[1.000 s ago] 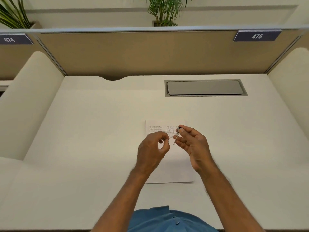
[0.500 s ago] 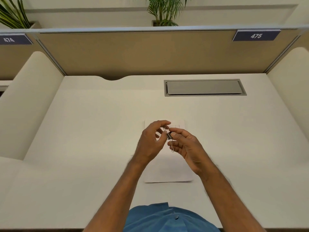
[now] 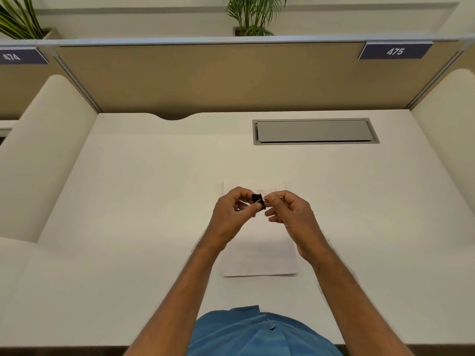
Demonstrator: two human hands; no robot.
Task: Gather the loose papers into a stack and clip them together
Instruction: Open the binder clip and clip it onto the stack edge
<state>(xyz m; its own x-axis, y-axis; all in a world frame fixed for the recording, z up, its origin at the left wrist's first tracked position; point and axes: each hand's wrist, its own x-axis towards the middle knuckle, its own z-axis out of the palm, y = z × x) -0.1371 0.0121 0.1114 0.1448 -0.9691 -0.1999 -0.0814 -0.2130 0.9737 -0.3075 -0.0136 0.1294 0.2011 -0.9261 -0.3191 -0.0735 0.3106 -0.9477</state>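
papers [image 3: 259,255] already lie stacked on desk [image 3: 128,201], clipping left: left hand [image 3: 231,217] pinches black binder clip [image 3: 258,201], right hand [image 3: 290,214] pinches its wire handle.

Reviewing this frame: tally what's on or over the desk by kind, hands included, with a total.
Paper stacks: 1, the paper stack lying flat on the desk; sheet count not discernible
Binder clips: 1, the black binder clip, held above the papers
Hands: 2, left hand and right hand, both at the clip
Cable hatches: 1, the grey hatch
Total: 5
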